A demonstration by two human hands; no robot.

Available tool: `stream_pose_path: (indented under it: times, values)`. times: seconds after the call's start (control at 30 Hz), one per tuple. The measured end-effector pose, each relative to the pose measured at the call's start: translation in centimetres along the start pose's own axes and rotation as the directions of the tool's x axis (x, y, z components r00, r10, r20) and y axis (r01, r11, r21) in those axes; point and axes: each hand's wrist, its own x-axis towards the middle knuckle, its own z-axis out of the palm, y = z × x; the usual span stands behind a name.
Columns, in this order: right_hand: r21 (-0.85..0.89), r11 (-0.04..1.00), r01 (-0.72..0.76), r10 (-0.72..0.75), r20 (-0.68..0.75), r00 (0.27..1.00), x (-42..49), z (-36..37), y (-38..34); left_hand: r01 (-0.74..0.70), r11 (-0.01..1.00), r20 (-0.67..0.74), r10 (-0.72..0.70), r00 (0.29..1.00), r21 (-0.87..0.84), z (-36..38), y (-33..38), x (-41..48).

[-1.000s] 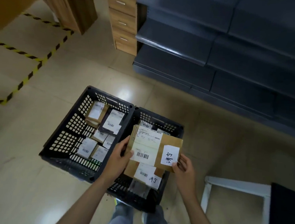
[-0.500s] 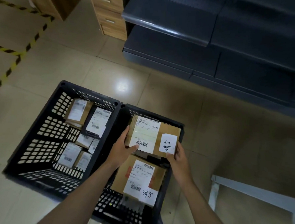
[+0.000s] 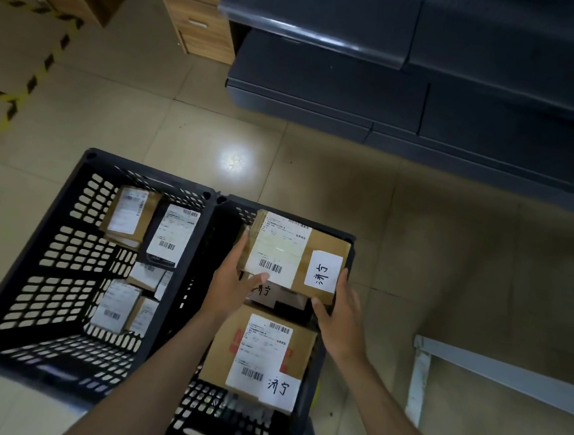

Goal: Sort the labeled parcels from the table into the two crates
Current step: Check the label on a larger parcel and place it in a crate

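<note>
**A:** Where do we find the parcel?

**B:** We find the parcel [image 3: 296, 252] over the far half of the right crate [image 3: 238, 201], label side up. Its far right corner overlaps the crate rim. A printed barcode label covers its left part, and a white handwritten tag sits on its right part. We cannot tell whether it rests on anything beneath it.

**A:** How do we hold it?

**B:** We hold it with both hands. The left hand [image 3: 236, 282] grasps the left edge, with the fingers along the side and the thumb on top at the near edge of the barcode label. The right hand [image 3: 339, 314] grasps the near right corner, with the thumb at the near edge and the fingers up the right side.

**A:** What else do we see in the crates?

**B:** A second parcel [image 3: 261, 349] lies flat in the near half of the right crate, with its barcode label and handwritten tag facing up. The left crate [image 3: 71, 234] stands touching the right crate and holds several small parcels [image 3: 131, 218]. Both crates stand on the tiled floor [image 3: 183, 123], near dark shelving [image 3: 323, 83].
</note>
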Motion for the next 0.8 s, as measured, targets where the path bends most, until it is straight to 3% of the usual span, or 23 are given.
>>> stream_pose_path:
  times: [0.07,0.2,0.3,0.4,0.47,0.53,0.8]
  values:
    - [-0.121,0.992,0.043,-0.051,-0.062,0.997,0.5,0.2,0.5,-0.002,1.000,-0.005,0.002,1.000,0.026,0.0,-0.4,0.5]
    - [-0.138,0.989,0.056,-0.062,-0.040,0.997,0.7,0.5,0.9,-0.030,0.998,-0.008,0.031,0.999,0.060,0.0,0.2,0.0]
    - [-0.281,0.953,0.113,-0.131,-0.045,0.990,0.1,0.1,0.7,-0.069,0.961,-0.051,0.086,0.995,0.268,-0.1,1.0,-0.4]
    - [-0.496,0.829,0.258,-0.299,-0.003,0.954,0.5,-0.2,0.2,-0.210,0.774,0.025,0.244,0.969,0.598,-0.2,1.3,0.2]
    - [-0.575,0.755,0.315,-0.348,0.055,0.936,1.4,0.2,-0.1,-0.265,0.631,0.138,0.243,0.960,0.729,0.2,1.5,1.0]
    - [-0.632,0.707,0.317,-0.320,0.113,0.941,2.3,0.5,-0.2,-0.280,0.555,0.199,0.203,0.959,0.783,0.6,1.7,1.6]
    - [-0.680,0.632,0.370,-0.366,0.158,0.917,3.5,1.5,-0.1,-0.194,0.601,0.127,0.154,0.980,0.775,1.0,1.8,1.2]
